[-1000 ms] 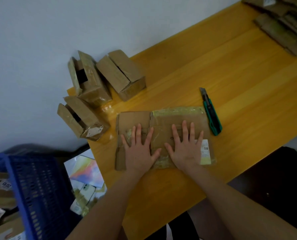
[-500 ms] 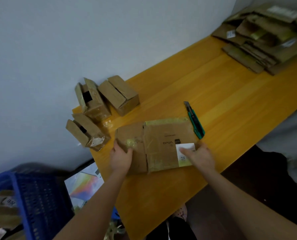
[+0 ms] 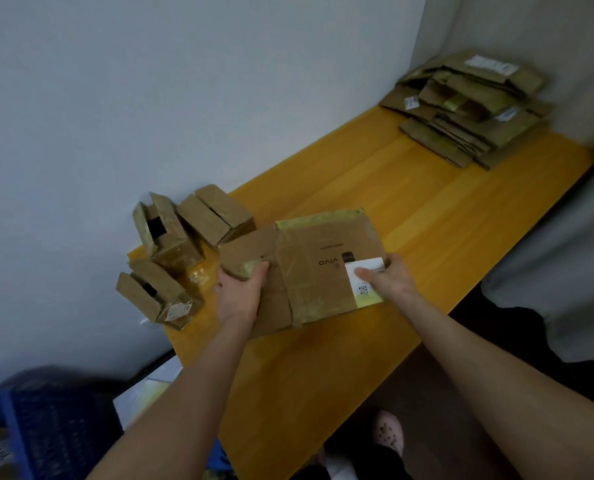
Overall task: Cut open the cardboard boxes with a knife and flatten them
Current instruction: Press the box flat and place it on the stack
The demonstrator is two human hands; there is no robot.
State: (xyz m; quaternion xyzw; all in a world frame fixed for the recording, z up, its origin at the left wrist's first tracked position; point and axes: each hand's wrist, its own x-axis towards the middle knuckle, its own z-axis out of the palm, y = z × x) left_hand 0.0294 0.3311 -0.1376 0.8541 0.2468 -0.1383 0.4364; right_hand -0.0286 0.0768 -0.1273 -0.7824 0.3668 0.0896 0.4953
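A flattened brown cardboard box (image 3: pixel 309 268) with yellowish tape and a white label is lifted off the orange table (image 3: pixel 427 216). My left hand (image 3: pixel 240 292) grips its left edge, thumb on top. My right hand (image 3: pixel 389 275) holds its right edge, thumb lying on the white label. Three small unflattened boxes stand at the table's left end: one at the back (image 3: pixel 216 213), one with an open flap (image 3: pixel 164 233) and one nearest me (image 3: pixel 157 296). The knife is hidden behind the lifted cardboard.
A pile of flattened cardboard (image 3: pixel 468 105) lies at the table's far right corner against the wall. A blue plastic crate (image 3: pixel 39 420) stands on the floor at lower left. A grey curtain (image 3: pixel 558 271) hangs on the right. My slippered foot (image 3: pixel 387 431) shows under the table's edge.
Both hands went from pressing flat on the cardboard to gripping its side edges and lifting it off the table. The view swung right; the knife went out of sight behind the cardboard.
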